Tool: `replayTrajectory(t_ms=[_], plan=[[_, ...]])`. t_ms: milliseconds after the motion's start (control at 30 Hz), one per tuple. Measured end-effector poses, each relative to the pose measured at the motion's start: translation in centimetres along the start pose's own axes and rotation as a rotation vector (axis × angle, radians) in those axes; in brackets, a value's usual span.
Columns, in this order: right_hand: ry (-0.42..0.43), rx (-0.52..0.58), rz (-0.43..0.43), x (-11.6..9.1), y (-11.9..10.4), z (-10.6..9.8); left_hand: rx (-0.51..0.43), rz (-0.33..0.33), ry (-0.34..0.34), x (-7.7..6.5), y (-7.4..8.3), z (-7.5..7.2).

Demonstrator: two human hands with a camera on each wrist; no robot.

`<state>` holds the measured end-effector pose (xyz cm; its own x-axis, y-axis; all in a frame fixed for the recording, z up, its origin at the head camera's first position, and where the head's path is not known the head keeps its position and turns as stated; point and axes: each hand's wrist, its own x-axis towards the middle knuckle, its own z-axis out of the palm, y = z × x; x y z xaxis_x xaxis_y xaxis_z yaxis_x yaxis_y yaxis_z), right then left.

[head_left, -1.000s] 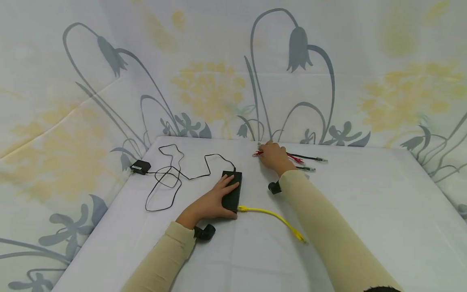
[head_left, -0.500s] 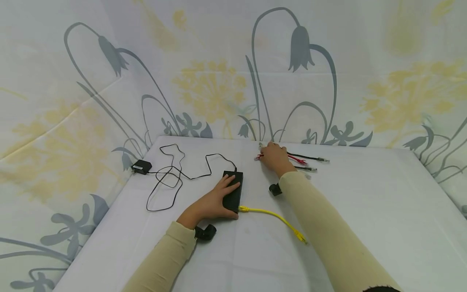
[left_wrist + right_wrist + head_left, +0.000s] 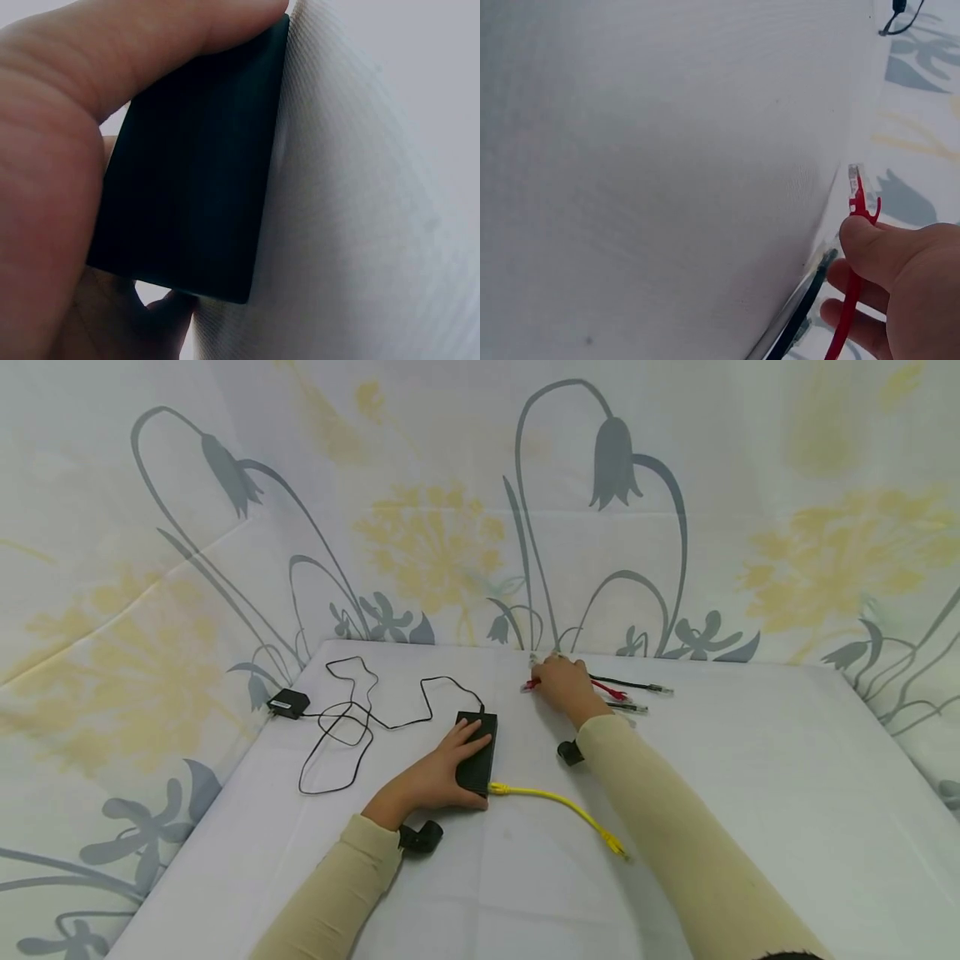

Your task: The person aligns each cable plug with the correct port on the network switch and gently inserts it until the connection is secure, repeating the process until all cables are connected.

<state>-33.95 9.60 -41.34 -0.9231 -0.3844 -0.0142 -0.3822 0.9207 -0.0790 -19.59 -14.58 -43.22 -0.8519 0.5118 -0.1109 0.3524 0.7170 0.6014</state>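
Note:
In the head view, my left hand (image 3: 437, 774) grips a black network box (image 3: 477, 753), its fingers spread over the top and its thumb along the near end. The left wrist view shows the thumb across the dark box (image 3: 199, 180), with fingers at its other side. A yellow network cable (image 3: 558, 797) runs from the box's near right corner. At the back of the table, my right hand (image 3: 564, 685) pinches a red network cable (image 3: 859, 196) between thumb and fingers, just behind its clear plug. Black network cables (image 3: 630, 682) lie beneath and beside this hand, partly hidden.
A thin black cord (image 3: 352, 718) lies in loops left of the box and joins it to a black power adapter (image 3: 288, 702) at the table's left edge. Flower-patterned cloth (image 3: 442, 552) hangs behind the white table (image 3: 750, 793).
The red cable's plug end has shifted slightly toward the near side, with the right hand barely moving. My left hand and the box stay in place.

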Motion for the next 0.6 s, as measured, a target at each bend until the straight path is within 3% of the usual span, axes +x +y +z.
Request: replayTrajectory(t_ms=[200, 600], plan=[[0.006, -0.002, -0.014, -0.5, 0.0, -0.3, 0.002, -0.009, -0.006, 0.0, 0.0, 0.0], [0.121, -0.026, -0.082, -1.8, 0.1, -0.6, 0.0, 0.006, 0.001, -0.2, 0.3, -0.1]])
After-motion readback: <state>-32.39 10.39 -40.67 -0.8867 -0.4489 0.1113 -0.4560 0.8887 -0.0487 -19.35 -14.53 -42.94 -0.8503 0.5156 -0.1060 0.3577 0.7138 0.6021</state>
